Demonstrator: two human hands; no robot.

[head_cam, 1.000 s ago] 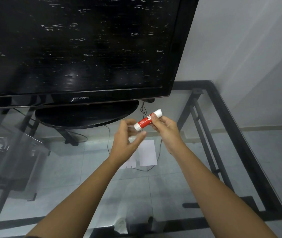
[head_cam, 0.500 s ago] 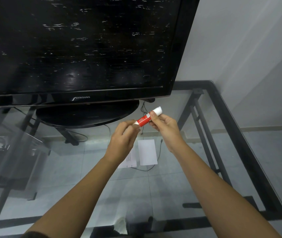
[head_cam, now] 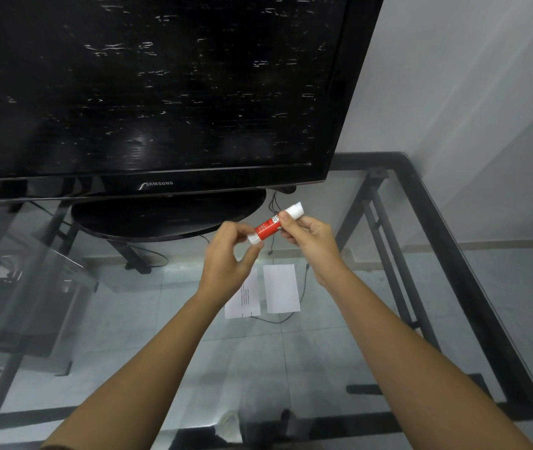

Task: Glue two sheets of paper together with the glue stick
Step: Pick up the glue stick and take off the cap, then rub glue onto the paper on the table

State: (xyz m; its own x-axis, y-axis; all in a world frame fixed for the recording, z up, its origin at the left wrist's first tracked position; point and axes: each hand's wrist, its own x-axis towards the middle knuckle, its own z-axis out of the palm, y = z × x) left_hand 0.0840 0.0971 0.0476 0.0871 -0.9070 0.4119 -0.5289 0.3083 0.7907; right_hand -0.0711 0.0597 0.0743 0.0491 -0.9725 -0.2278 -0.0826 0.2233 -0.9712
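Note:
A red and white glue stick [head_cam: 270,225] is held above the glass table between both hands, tilted up to the right. My right hand [head_cam: 310,240] grips its upper part below the white cap. My left hand [head_cam: 231,258] pinches its lower white end with thumb and fingertips. Two small white sheets lie side by side on the glass below the hands: a blank sheet [head_cam: 281,289] on the right and a printed sheet [head_cam: 244,302] on the left, partly hidden by my left wrist.
A large black television [head_cam: 161,92] on an oval base [head_cam: 167,219] fills the back of the glass table [head_cam: 339,336]. The table's black metal frame [head_cam: 446,254] runs along the right and near edges. A thin black cable [head_cam: 302,287] lies beside the sheets.
My left hand, open one second ago, has closed on the lower end of the glue stick. My right hand has kept the stick nearly still.

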